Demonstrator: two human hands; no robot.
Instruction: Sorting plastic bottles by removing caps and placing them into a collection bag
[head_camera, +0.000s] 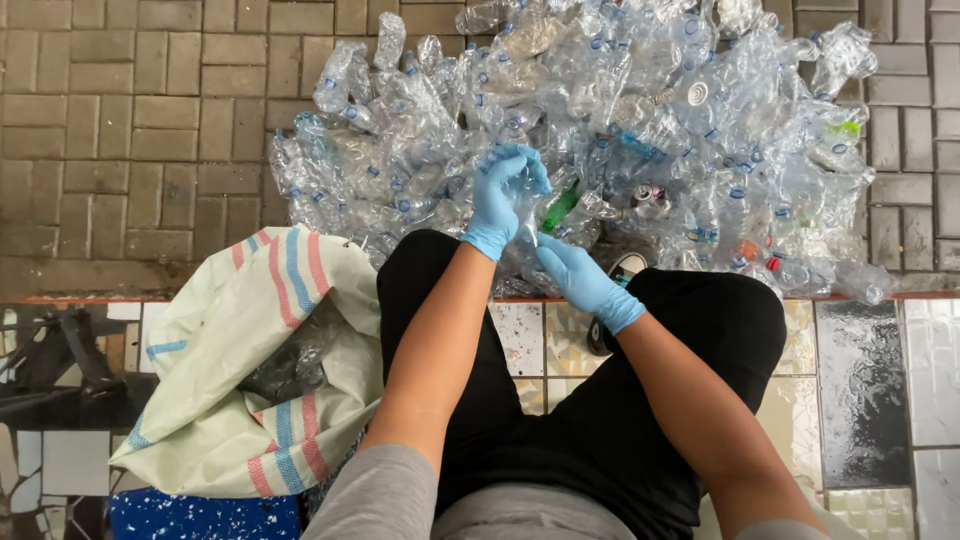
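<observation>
Blue gloves are worn on both hands, and a clear bottle (527, 215) is held between them over the gap between the knees. The left hand (505, 195) is raised, its fingers (525, 165) curled round the bottle's upper end; the right hand (580, 275) is set lower, its fingers (548, 250) closed on the bottle's lower end, just under the left fingertips. The grip reads as a twist or a strip at the bottle's end, cap or label, though which cannot be told. A judgement only: the step in hand is the working of one bottle picked from the pile, and opposed turning from the two wrists would be called for next. Left of the fingers and nearer the body, a striped sack (250, 370) is seen with its mouth open, some plastic already inside. Open room is left between the left fingers and that mouth, across the left thigh. Just beyond the fingertips a green bottle (560, 208) lies at the pile's near edge. Farther out, the bottle pile (640, 130) is spread wide over brick paving (130, 130); a step edge (200, 298) runs below the hands.
</observation>
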